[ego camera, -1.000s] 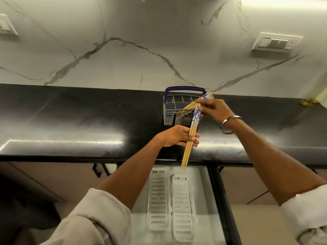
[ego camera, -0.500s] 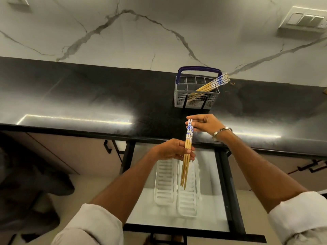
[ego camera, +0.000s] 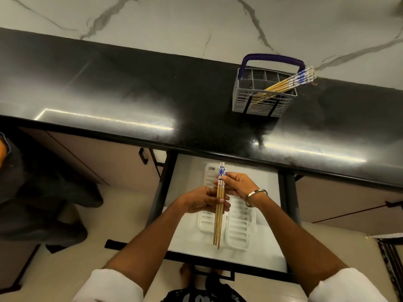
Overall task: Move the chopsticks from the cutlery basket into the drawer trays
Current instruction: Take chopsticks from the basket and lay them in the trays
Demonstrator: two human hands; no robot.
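A small bundle of wooden chopsticks [ego camera: 218, 223] with blue-and-white tops hangs lengthwise over the open drawer [ego camera: 269, 256]. My left hand [ego camera: 201, 200] grips the bundle at its middle. My right hand [ego camera: 236, 185] pinches it near the patterned tops. Below the bundle lie two white slotted trays, the left tray [ego camera: 205, 221] and the right tray [ego camera: 238, 227], side by side on the drawer floor. The grey cutlery basket [ego camera: 261, 101] with a blue handle stands on the black counter at the back right, with more chopsticks [ego camera: 290, 81] leaning out to the right.
The black counter [ego camera: 130, 90] runs across the view, its front edge just beyond my hands. A marble wall rises behind it. Closed cabinet fronts [ego camera: 104, 158] flank the drawer. Dark cloth [ego camera: 43, 205] lies on the floor at the left.
Both hands have carried the chopstick bundle down from the counter edge to above the drawer trays. My view has tilted further down, so the basket now sits higher and further right.
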